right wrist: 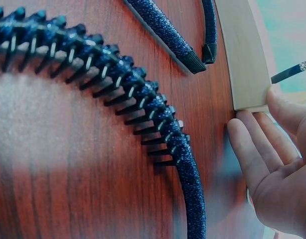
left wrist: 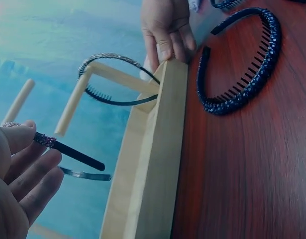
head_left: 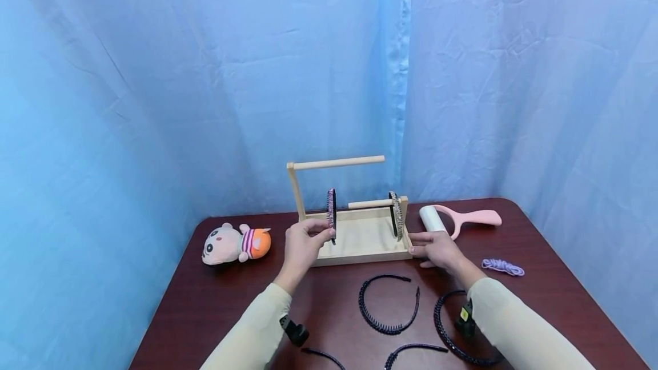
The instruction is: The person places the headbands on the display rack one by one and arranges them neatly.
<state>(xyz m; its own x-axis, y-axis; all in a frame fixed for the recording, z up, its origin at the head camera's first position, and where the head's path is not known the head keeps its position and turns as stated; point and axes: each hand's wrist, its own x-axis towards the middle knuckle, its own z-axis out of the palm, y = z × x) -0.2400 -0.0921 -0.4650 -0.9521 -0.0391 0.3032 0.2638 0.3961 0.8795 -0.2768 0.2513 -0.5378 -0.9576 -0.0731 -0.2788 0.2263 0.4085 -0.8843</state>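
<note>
My left hand pinches a pink sparkly headband between thumb and fingers, upright over the tray of a wooden rack. In the left wrist view its dark end sticks out past the fingertips. A silvery toothed headband hangs over the rack's lower rod at the right post. At the tray's right end is my right hand. Its fingers are fairly straight, and in the right wrist view its thumb lies at the tray's corner.
A black toothed headband lies before the rack, another under my right forearm, and more at the near edge. A plush toy lies left; a pink-handled roller and purple cord lie right. The upper rod stands higher.
</note>
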